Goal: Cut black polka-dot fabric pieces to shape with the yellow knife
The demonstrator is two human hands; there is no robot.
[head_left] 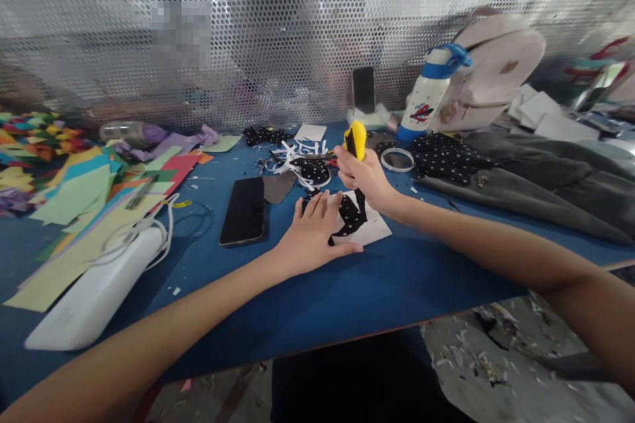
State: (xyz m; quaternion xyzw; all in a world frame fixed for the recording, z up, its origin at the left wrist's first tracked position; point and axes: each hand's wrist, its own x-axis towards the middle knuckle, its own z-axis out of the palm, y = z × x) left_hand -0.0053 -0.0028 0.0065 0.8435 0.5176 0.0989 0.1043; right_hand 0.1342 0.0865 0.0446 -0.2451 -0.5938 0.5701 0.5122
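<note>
A perforated metal panel (278, 20) is standing behind a blue tabletop (238, 317), and a flat black phone (242, 213) is lying near the middle. To the right of that phone, a white sheet (378, 230) is lying flat with a black dotted piece (353, 215) on top. The person's left hand (310, 234) is resting palm down over the left part of both, its fingers extended and loosely spread, gripping nothing. Farther right of the phone and a little behind it, the right hand (364, 175) is hovering above the sheet's far side, its fingers curled tightly around a yellow-handled tool (356, 139). White strips (297, 157) are lying in a tangle behind and to the right of the phone. From here the dotted piece is looking light, thin and limp, probably prone to creasing or sliding, so I would be pinning it flat or lifting it by an edge; the sheet is seeming stiffer, its bare near-right corner offering the easier hold. The left hand is hiding part of both, the right fist is concealing the tool's lower end, and I cannot tell whether the dotted piece is cloth or is sticking to the sheet.
</note>
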